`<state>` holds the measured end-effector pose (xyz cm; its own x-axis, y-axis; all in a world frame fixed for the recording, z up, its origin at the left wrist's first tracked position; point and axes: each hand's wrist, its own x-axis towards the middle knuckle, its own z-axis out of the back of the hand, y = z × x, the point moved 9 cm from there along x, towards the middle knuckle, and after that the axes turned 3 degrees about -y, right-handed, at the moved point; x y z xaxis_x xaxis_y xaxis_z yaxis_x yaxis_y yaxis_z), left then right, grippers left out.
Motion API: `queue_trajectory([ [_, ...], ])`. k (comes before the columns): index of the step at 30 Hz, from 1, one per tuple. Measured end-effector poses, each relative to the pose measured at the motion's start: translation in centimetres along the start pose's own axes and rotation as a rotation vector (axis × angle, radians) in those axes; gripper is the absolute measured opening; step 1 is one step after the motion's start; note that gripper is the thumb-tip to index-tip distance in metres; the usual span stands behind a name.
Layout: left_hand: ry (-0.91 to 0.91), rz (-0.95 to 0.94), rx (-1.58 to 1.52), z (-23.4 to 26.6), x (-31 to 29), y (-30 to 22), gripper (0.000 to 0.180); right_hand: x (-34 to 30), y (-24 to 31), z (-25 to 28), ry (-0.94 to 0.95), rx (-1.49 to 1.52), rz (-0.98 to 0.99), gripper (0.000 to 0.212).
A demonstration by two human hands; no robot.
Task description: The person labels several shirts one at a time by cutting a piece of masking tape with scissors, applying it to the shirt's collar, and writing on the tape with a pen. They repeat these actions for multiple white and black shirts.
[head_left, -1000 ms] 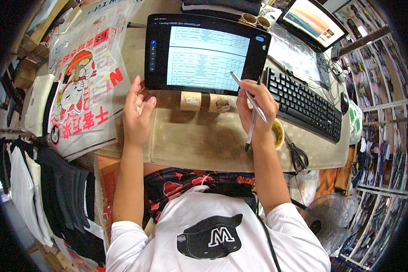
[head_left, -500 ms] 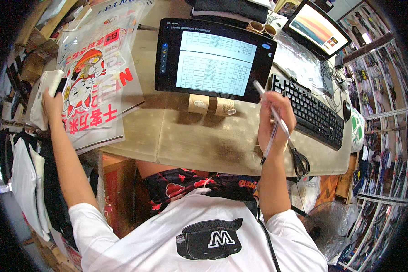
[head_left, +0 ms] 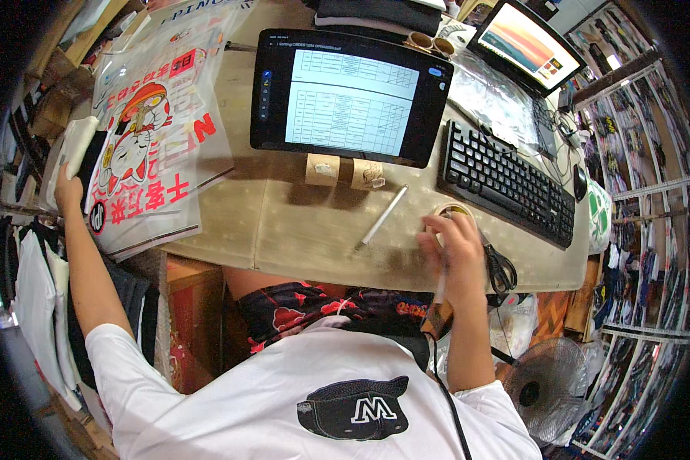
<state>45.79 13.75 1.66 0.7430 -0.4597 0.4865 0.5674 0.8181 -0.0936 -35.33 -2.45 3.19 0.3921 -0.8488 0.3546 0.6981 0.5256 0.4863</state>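
Note:
At the desk's left edge my left hand [head_left: 67, 190] is closed around folded white cloth [head_left: 81, 142], with black cloth showing beside it. My right hand [head_left: 458, 249] is blurred over the right front of the desk, its fingers curled. A slim pale pen [head_left: 440, 287], smeared by motion, sticks out below those fingers. Just behind the hand sits a roll of tape [head_left: 454, 208], partly covered by it. A white stylus [head_left: 383, 218] lies loose on the desk to the hand's left. Black-handled scissors [head_left: 501, 270] rest at its right, their blades hidden.
A tablet [head_left: 351, 96] showing a table of rows leans on two cardboard rolls [head_left: 323, 169]. To its right are a black keyboard [head_left: 506, 184], a mouse [head_left: 579, 182] and a monitor [head_left: 530, 44]. Printed clear plastic bags [head_left: 157, 165] cover the desk's left side. A fan [head_left: 546, 391] stands below right.
The white stylus has left my right hand and now lies on the desk. That hand has come lower, beside the tape roll. My left hand has shifted slightly left and down with the cloth.

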Motion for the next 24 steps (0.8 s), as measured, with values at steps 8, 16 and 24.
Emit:
queue_trajectory([
  [8,-0.143,-0.274,-0.359,14.4,-20.7,-16.2,0.042,-3.9,-5.6,3.8,0.095,-0.194,-0.131,0.034],
  [16,0.489,-0.645,-0.547,21.1,-35.7,-28.4,0.046,-4.8,-5.2,1.2,0.083,0.121,-0.179,0.03],
  [24,0.544,-0.827,-1.094,24.1,-40.9,-38.9,0.053,-4.0,6.8,2.0,0.141,0.396,0.169,0.032],
])
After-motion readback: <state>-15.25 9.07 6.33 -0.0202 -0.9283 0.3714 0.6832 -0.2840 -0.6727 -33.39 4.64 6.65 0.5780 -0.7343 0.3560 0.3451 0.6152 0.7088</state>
